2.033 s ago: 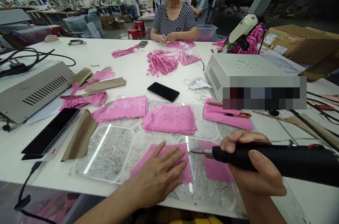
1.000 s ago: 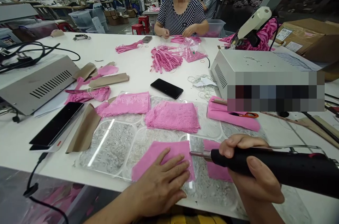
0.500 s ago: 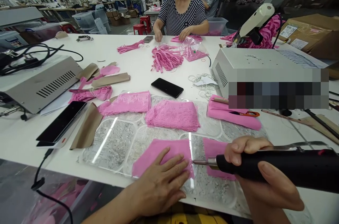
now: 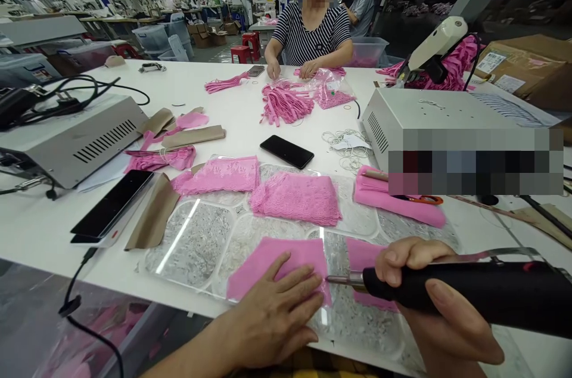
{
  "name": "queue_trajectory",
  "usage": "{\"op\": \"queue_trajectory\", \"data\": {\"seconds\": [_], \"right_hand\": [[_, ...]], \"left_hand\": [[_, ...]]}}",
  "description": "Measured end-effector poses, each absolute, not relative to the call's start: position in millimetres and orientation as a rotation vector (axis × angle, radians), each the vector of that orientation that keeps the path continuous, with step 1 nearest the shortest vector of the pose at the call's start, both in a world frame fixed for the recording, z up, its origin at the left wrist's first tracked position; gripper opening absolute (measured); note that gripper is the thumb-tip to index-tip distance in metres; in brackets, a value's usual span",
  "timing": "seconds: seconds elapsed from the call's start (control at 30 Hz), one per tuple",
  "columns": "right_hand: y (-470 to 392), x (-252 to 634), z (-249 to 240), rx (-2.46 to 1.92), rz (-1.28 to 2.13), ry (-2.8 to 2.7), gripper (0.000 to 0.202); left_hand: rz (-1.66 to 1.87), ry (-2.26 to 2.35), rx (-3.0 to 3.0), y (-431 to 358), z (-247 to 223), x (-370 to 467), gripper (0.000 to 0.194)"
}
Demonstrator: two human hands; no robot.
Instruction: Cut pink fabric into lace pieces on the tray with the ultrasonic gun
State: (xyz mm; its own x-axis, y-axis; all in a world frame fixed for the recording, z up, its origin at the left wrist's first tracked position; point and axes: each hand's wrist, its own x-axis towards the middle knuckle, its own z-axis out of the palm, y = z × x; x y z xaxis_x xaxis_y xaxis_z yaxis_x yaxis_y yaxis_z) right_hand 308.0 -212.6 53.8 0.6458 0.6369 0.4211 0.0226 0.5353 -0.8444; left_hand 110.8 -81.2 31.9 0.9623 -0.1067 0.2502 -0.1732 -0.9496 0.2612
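Observation:
My left hand lies flat with its fingers spread on a pink fabric piece, pressing it against the clear embossed mat. In my right hand is a thick black handheld tool with a slim metal tip. The fingers wrap round its handle, near a metal lever along the top. The tip points left and meets the right edge of the fabric, close to my left fingertips. A second pink fabric piece lies under the tool, partly hidden by it and my right hand.
Behind my hands are stacked pink lace pieces, a folded pink bundle with orange-handled scissors, and a black phone. Metal boxes stand left and right. Across the table, a person handles pink strips.
The view has shifted slightly, so the table's things appear a little lower and to the right. Both hands keep their places, with the tool's tip still at the fabric's right edge.

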Motion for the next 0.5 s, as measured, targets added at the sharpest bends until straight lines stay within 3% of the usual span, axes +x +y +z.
{"op": "queue_trajectory", "data": {"seconds": [0.5], "right_hand": [[-165.4, 279.3, 58.1, -1.014, 0.201, -0.652, 0.009]], "left_hand": [[0.497, 0.164, 2.962, -35.4, 14.5, 62.3, 0.04]]}}
